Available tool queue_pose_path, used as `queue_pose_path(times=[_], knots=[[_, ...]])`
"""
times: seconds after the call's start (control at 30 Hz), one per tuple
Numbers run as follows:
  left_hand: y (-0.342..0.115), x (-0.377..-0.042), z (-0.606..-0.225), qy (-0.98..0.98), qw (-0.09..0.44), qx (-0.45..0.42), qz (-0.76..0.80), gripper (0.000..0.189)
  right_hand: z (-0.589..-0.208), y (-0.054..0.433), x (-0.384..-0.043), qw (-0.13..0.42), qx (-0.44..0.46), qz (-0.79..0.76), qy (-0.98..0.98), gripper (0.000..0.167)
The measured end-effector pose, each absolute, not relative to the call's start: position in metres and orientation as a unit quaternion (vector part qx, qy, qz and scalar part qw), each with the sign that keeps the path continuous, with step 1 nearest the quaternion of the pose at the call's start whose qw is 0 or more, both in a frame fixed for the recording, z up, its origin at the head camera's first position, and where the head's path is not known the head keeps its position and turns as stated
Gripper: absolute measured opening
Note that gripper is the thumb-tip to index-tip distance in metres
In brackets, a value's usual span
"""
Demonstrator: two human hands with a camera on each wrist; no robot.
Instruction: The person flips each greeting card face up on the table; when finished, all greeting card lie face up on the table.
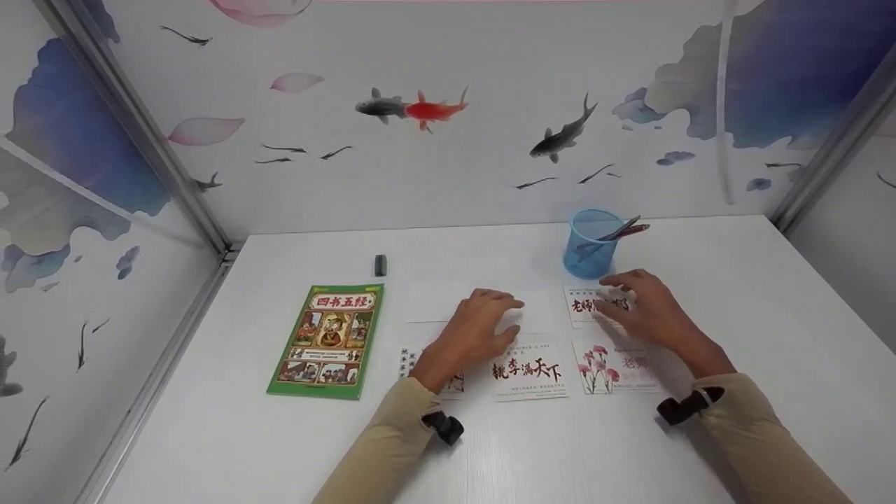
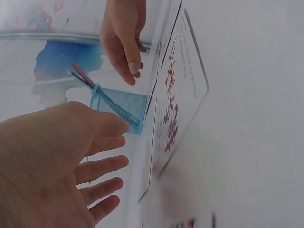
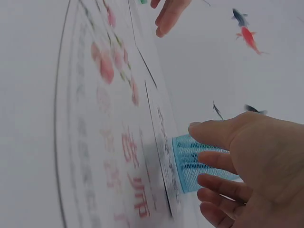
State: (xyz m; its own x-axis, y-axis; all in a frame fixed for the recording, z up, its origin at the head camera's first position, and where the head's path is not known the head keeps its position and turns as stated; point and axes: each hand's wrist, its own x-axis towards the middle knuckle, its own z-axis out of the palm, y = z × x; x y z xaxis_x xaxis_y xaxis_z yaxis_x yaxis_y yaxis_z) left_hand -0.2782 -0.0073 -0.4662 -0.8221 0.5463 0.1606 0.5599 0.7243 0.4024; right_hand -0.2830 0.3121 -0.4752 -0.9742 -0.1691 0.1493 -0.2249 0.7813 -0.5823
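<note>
Several cards lie in two rows on the white table. My left hand (image 1: 472, 329) hovers over the left and middle cards, fingers spread and holding nothing. Below its fingers is a card with red-and-black characters (image 1: 530, 369); a card with dark characters (image 1: 408, 360) is partly hidden by the wrist. Behind are white blank-looking cards (image 1: 434, 297). My right hand (image 1: 647, 311), fingers loosely bent and holding nothing, is over another lettered card (image 1: 579, 315) and partly covers it. Nearer me lies a card with pink carnations (image 1: 598, 371). In the left wrist view the left thumb and fingers (image 2: 107, 166) are apart.
A blue mesh pen cup (image 1: 588, 255) holding pens stands just behind the right hand. To the left lies a green-bordered book (image 1: 325, 343), with a small dark eraser-like block (image 1: 381, 265) behind it. White panels printed with fish (image 1: 381, 106) enclose the table's back and sides.
</note>
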Motion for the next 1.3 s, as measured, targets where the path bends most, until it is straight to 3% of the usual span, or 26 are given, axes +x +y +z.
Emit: queue_pose_path(times=[0.23, 0.43, 0.57, 0.87, 1.3], knots=[[-0.042, -0.277, -0.469, -0.934, 0.017, -0.267, -0.236, 0.041, -0.474, 0.265, -0.289, -0.001, 0.168, 0.315, -0.934, 0.052], [-0.045, -0.277, -0.471, -0.933, 0.011, -0.276, -0.230, 0.040, -0.473, 0.241, -0.297, -0.056, 0.195, 0.226, -0.953, 0.070], [-0.043, -0.276, -0.473, -0.933, -0.009, -0.278, -0.229, 0.039, -0.473, 0.239, -0.300, -0.085, 0.201, 0.194, -0.956, 0.073], [-0.042, -0.275, -0.472, -0.934, -0.029, -0.260, -0.244, 0.040, -0.473, 0.238, -0.310, -0.069, 0.225, 0.195, -0.952, 0.067], [-0.044, -0.278, -0.474, -0.929, -0.012, -0.273, -0.248, 0.039, -0.470, 0.235, -0.320, -0.105, 0.212, 0.241, -0.941, 0.095]])
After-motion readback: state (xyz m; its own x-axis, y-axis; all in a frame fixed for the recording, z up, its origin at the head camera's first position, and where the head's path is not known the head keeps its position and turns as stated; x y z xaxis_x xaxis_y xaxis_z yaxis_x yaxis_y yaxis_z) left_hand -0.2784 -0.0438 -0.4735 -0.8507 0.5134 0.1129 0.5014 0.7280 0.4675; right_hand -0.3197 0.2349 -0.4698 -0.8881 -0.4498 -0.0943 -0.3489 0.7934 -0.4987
